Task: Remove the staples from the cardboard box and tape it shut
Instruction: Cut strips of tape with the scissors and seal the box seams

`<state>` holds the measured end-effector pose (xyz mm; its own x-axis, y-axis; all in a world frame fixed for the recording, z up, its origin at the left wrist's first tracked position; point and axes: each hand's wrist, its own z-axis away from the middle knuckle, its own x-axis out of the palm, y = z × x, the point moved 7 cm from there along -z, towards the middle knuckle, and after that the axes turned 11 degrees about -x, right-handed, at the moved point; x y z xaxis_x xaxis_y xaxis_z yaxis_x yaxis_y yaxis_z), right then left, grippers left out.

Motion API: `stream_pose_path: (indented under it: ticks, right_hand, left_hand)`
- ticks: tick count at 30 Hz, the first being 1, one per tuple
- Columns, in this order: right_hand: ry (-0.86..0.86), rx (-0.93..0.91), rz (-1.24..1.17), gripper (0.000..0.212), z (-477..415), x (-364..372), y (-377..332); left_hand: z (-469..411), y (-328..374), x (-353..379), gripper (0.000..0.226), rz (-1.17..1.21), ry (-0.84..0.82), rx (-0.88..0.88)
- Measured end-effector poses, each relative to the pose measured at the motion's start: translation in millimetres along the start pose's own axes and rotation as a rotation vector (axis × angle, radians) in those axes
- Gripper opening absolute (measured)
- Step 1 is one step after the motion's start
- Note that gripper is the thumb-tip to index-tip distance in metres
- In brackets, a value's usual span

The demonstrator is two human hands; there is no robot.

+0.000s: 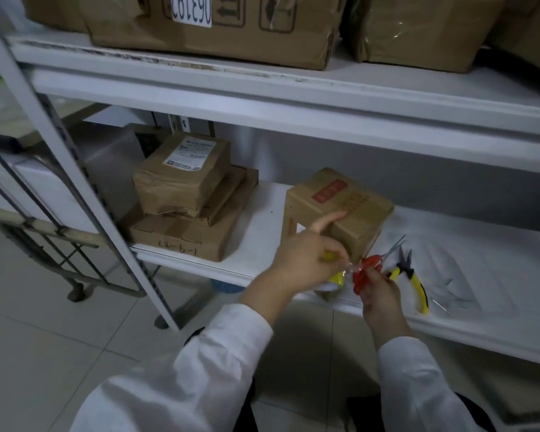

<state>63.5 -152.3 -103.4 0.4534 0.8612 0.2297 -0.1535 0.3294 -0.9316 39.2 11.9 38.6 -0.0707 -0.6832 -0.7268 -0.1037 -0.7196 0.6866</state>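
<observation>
White sleeves (231,353) reach to a low shelf (262,244), where a small cardboard box (337,207) stands between stacked parcels and hand tools.

From left: a metal trolley (44,235) sits on the tiled floor beyond the rack's post. Brown parcels (184,207) are piled at the shelf's left end. The box, with a red label on top, sits mid-shelf. The left hand (306,260) covers its lower front corner, forefinger straight and touching the box, the other fingers curled round a yellow roll of tape (335,280) that is mostly hidden. The right hand (381,294) grips red scissors (367,269), blades pointing up and to the right. Yellow-handled pliers (413,282) lie just beside them. Large cartons (212,35) fill the shelf above.
</observation>
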Motion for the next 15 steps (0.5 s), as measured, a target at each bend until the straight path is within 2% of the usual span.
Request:
stream_pose_path:
  ticks: [2, 4, 6, 9, 11, 13, 15]
  right_hand:
    - [0.02, -0.064, -0.006, 0.014, 0.1, 2.7, -12.8]
    - [-0.001, -0.139, -0.069, 0.005, 2.9, 9.9, -33.3]
    - [-0.034, -0.188, -0.15, 0.018, 6.1, 17.7, -57.9]
    - [-0.128, -0.338, -0.071, 0.016, 13.9, 33.3, -101.0]
    - [-0.193, -0.369, 0.059, 0.026, 16.5, 42.5, -114.7]
    - [-0.186, -0.321, 0.139, 0.047, 12.0, 45.5, -114.0]
    - [-0.152, -0.292, 0.185, 0.058, 5.6, 44.4, -111.6]
  left_hand:
    - [8.1, 7.5, 13.5, 0.011, -0.098, 0.054, -0.037]
    - [13.6, 12.9, 21.8, 0.014, -0.124, 0.085, -0.079]
    - [14.4, 17.2, 25.1, 0.016, -0.121, 0.104, -0.118]
    - [13.5, 27.7, 27.4, 0.018, -0.098, 0.099, -0.171]
    - [13.1, 36.5, 32.1, 0.018, -0.06, 0.06, -0.188]
    - [12.7, 40.6, 34.2, 0.017, -0.009, 0.037, -0.171]
    - [13.0, 38.1, 31.5, 0.015, 0.06, 0.056, -0.13]
